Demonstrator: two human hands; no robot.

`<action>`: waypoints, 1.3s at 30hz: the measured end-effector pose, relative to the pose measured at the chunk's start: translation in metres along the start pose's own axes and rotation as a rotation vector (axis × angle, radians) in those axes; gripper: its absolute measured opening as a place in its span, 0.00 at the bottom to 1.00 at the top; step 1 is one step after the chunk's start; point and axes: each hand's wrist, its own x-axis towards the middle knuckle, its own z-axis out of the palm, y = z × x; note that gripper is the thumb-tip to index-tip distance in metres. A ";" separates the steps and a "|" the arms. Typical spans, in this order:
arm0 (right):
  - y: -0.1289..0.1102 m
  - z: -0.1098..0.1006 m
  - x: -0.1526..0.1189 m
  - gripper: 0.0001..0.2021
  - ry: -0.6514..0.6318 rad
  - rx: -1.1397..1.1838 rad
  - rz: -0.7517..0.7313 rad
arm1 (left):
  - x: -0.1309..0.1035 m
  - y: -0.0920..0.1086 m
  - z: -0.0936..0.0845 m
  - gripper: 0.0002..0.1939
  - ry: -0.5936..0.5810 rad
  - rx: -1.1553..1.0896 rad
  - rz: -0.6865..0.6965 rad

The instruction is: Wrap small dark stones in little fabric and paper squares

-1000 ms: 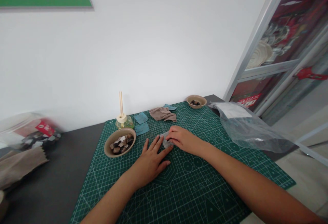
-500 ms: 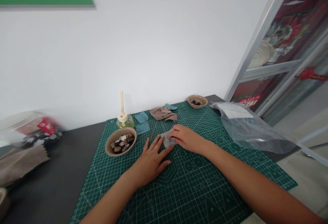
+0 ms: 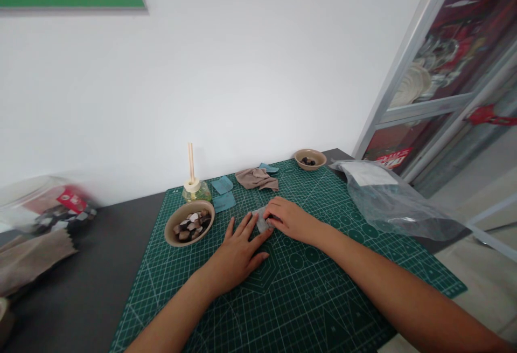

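Observation:
My left hand point(image 3: 236, 256) lies on the green cutting mat point(image 3: 194, 315) with its fingers spread, its fingertips at the left and lower edges of a small grey cloth point(image 3: 262, 222). My right hand point(image 3: 285, 218) is over the right part of that cloth, fingers bent together. Something dark shows between its fingers, too small and hidden to name. To the left of my left hand stands a tan bowl point(image 3: 168, 233) holding several brown, black and white stones.
Behind are a glass diffuser bottle point(image 3: 196, 191), blue cloth pieces point(image 3: 224, 201), a brown cloth point(image 3: 256, 179) and a smaller bowl point(image 3: 323, 159) with dark stones. A clear plastic bag point(image 3: 375, 202) lies right; a bag of stones point(image 3: 60, 210) and beige cloth point(image 3: 34, 258) lie left.
My right hand has shifted slightly left over the grey cloth, covering more of it. My left hand stays in place. The whole view has moved very slightly.

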 end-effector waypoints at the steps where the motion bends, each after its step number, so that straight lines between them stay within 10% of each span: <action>1: -0.001 0.000 0.001 0.05 -0.012 0.002 -0.007 | 0.000 0.000 0.000 0.25 0.001 -0.001 0.001; 39: 0.001 -0.005 -0.003 0.12 -0.043 -0.035 0.023 | -0.001 0.000 0.001 0.25 0.007 -0.004 0.000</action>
